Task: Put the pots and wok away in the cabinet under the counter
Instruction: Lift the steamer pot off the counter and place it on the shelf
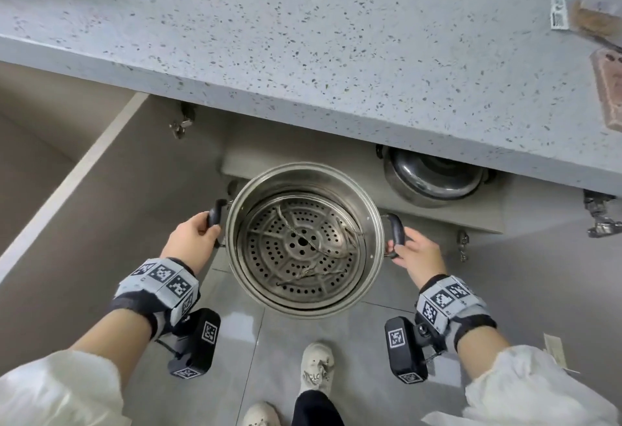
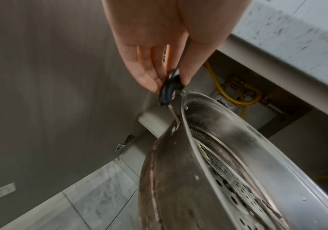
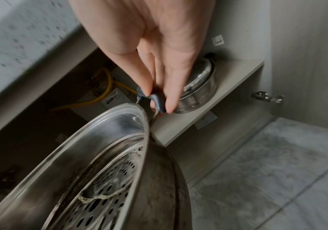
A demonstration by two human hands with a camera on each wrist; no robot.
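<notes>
A large steel pot (image 1: 304,240) with a perforated steamer plate (image 1: 299,250) inside hangs in the air in front of the open cabinet, below the counter edge. My left hand (image 1: 193,235) grips its black left handle (image 1: 215,213), and my right hand (image 1: 415,250) grips the black right handle (image 1: 397,228). The left wrist view shows fingers curled round the handle (image 2: 169,87), with the pot rim (image 2: 198,140) below. In the right wrist view, fingers pinch the other handle (image 3: 157,99). A second lidded steel pot (image 1: 434,176) sits on the cabinet shelf (image 1: 471,220), also seen as the lidded pot (image 3: 200,87).
The speckled grey counter (image 1: 303,38) overhangs the cabinet. The open cabinet door (image 1: 67,173) stands at the left, with hinges (image 1: 181,122) on the frame. Yellow gas hoses (image 2: 238,96) run at the cabinet's back. My shoes (image 1: 316,368) stand on the grey tiled floor (image 1: 353,358).
</notes>
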